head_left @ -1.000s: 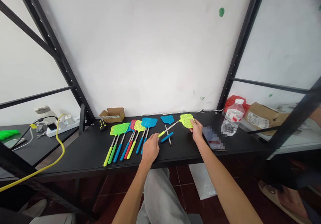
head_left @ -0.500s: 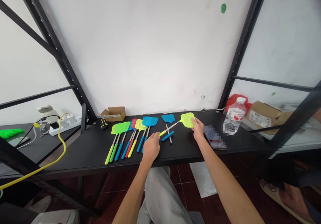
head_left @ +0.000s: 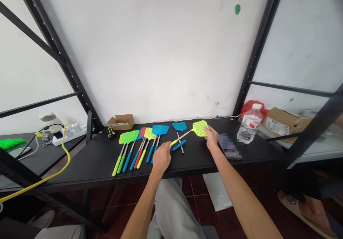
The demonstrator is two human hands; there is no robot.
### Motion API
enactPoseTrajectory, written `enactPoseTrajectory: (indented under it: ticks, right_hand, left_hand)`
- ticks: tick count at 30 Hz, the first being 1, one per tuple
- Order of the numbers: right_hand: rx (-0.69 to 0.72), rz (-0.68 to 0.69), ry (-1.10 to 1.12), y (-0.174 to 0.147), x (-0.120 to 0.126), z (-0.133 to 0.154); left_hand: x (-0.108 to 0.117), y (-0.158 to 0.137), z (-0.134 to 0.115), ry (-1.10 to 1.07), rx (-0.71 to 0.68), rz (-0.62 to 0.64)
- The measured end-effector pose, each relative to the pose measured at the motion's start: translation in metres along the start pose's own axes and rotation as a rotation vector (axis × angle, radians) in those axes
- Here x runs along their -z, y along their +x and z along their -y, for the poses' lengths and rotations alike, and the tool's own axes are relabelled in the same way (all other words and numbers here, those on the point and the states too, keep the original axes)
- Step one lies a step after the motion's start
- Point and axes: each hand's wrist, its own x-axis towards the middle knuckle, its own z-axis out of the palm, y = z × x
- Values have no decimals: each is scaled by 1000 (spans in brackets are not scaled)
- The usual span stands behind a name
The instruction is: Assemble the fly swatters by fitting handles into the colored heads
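A yellow fly swatter (head_left: 199,128) is stretched between my two hands above the black table. My left hand (head_left: 162,157) is wrapped round its yellow handle, hiding the lower part. With thumb and fingers my right hand (head_left: 212,138) pinches the right edge of its perforated head. Under its metal rod, a loose blue handle (head_left: 179,145) lies across a short metal rod (head_left: 182,148). Behind them rests a separate blue swatter head (head_left: 179,126). Left of my left hand several fly swatters (head_left: 131,136) in green, yellow, red and blue lie in a row, heads away from me.
At the back left stand an open cardboard box (head_left: 121,122) and a small yellow-black object (head_left: 110,132). To the right are a pixelated flat item (head_left: 227,147) and a water bottle (head_left: 251,124). A yellow cable (head_left: 68,153) crosses the left side. Another person's foot (head_left: 302,210) shows at lower right.
Almost nothing differs. Both hands keep the same hold on the yellow fly swatter, and the view has shifted only very slightly.
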Motion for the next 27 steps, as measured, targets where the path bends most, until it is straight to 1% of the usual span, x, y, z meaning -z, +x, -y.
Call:
enactPoseTrajectory:
  ticks: [4, 7, 10, 15, 22, 27]
  right_hand:
    - [10, 3, -16, -1, 0, 1]
    - [11, 21, -39, -2, 0, 0]
    - [11, 51, -40, -1, 0, -3]
    - [28, 59, -43, 3, 2, -10]
    - [18, 71, -74, 1, 1, -8]
    - [21, 80, -109, -1, 1, -5]
  left_hand:
    - [-1, 0, 1, 5, -4, -12]
    - [0, 0, 0, 43, 30, -32]
    - [1, 0, 0, 100, 79, -73]
    - [0, -1, 1, 147, 95, -133]
    - [-2, 0, 5, 76, 112, -99]
    - [1, 0, 4, 31, 121, -88]
